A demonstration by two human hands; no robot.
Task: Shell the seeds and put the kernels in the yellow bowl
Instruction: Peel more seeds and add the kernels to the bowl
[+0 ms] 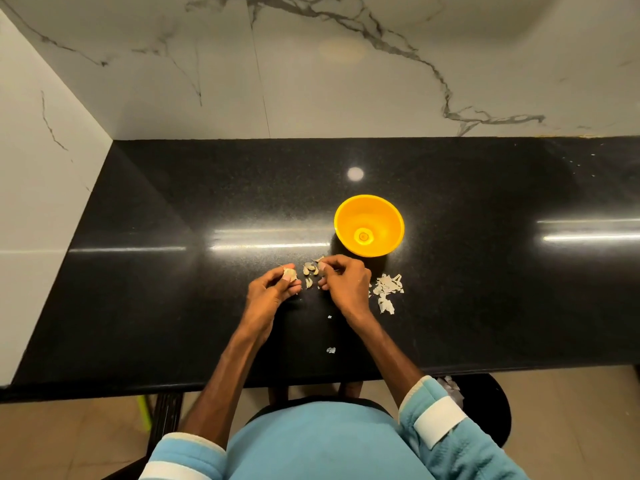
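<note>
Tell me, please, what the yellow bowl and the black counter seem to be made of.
Yellow bowl: probably plastic, given its even bright colour, soft sheen and moulded ring at the bottom. Black counter: looks like polished stone, perhaps granite, with fine pale specks and mirror-like reflections of lights; a laminate cannot be ruled out.

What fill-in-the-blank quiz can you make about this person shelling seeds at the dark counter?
1. The round plastic bowl beyond the hands is coloured ____.
2. The pile of pale shell scraps on the glossy black countertop lies just to the ____ of the right hand.
3. The left hand holds a pale seed, and a few loose seeds lie ____ the two hands.
Missing words: yellow; right; between.
</note>
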